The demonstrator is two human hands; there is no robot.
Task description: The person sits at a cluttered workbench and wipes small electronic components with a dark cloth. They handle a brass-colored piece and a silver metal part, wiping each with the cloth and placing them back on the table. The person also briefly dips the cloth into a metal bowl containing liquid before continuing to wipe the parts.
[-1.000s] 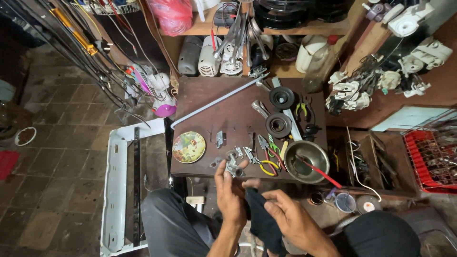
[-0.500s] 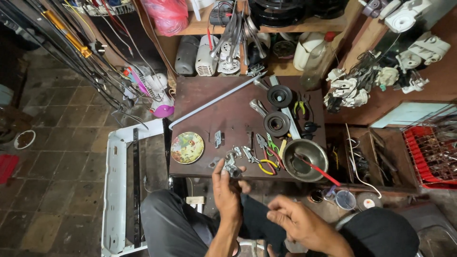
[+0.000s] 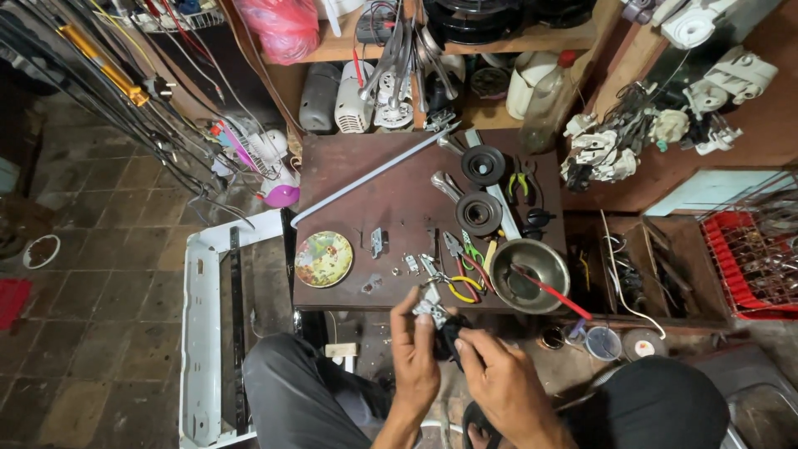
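Metal part (image 3: 431, 309) sits at twelve o'clock from your left hand (image 3: 413, 353), pinched in its fingers just off the counter's (image 3: 391, 199) near edge; your right hand (image 3: 497, 378), at four o'clock, grips the black piece (image 3: 449, 337) beneath it.

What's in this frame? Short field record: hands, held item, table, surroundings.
left hand: raised at the table's near edge, fingers on a small metal part
right hand: beside it, gripping a dark piece joined to the part
table: dark wood, seen from above
on table: round plate, steel bowl with a red-handled tool, yellow-handled pliers, two black discs, long grey rod
left of table: white panel on the tiled floor
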